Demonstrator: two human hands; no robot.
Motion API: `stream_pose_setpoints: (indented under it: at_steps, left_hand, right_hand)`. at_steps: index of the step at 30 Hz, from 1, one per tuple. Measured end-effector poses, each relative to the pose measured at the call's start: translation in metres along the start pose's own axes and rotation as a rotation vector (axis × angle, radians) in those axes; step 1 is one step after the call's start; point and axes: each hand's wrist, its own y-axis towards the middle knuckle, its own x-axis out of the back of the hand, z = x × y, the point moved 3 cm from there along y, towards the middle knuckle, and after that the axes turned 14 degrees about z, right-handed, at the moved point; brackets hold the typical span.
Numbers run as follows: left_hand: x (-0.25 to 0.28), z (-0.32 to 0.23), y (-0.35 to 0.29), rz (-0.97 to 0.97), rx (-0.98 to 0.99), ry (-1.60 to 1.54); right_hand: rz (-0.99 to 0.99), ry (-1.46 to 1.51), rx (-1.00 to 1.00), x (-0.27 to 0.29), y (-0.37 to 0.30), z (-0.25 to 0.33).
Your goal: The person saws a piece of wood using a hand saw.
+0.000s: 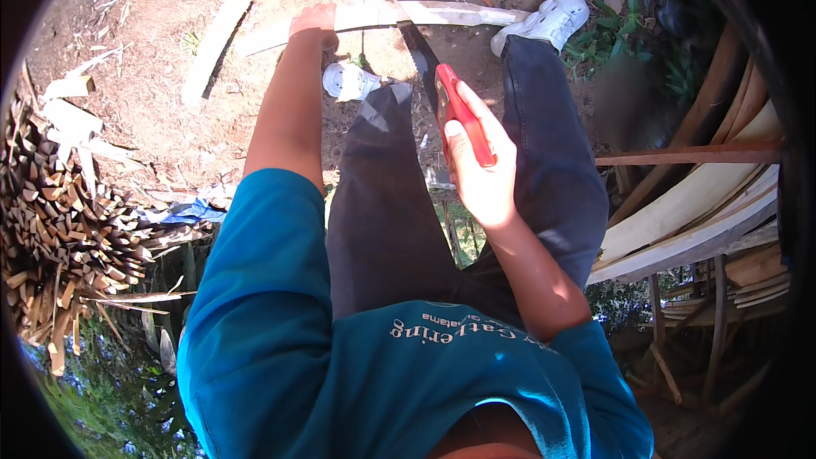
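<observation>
A long, pale wooden plank point(442, 12) lies across the ground in front of me, bent into a curve by the lens. Left of its middle, my left hand point(314, 19) grips it from above, fingers closed over the board. Closed around the red handle of a handsaw point(448, 89) is my right hand point(483, 153), between my knees. The saw's dark blade slants away from me, and its far end meets the plank right of my left hand. My white shoe point(548, 21) is against the plank's right end; the other white shoe point(348, 82) stands nearer, below the plank.
A loose flat board point(216, 47) lies on the dirt at the far left. A big stack of split wood sticks point(72, 221) rises on the left, with blue cloth point(194, 212) beside it. Long boards point(688, 217) rest on a wooden rack at right. Wood scraps litter the ground.
</observation>
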Motion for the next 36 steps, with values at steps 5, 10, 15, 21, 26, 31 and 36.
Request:
stream_pose_setpoints:
  at_steps: [5,10,15,21,26,31,36]
  left_hand:
    - [-0.020,0.007,0.004,-0.079,0.026,-0.018]
    - [-0.046,0.009,0.029,-0.124,0.036,-0.160]
    - [-0.038,0.010,0.057,-0.122,-0.004,0.087]
    - [-0.016,0.009,0.037,-0.035,0.027,0.240]
    - [0.007,0.003,0.026,-0.002,0.019,0.261]
    - [0.019,0.000,0.006,-0.001,0.019,0.151]
    - [0.030,0.002,0.006,0.013,-0.018,0.063]
  right_hand:
    - [0.051,-0.010,0.003,-0.011,0.003,-0.007]
    - [0.049,0.033,-0.098,-0.011,0.009,-0.014]
    - [0.002,0.007,-0.097,-0.008,0.009,-0.015]
    - [0.060,-0.038,-0.099,0.015,0.015,-0.011]
    - [0.084,0.031,-0.098,0.026,0.016,-0.003]
    - [0.098,0.032,-0.092,0.040,0.017,0.003]
    - [0.115,0.038,-0.112,0.054,0.021,0.009]
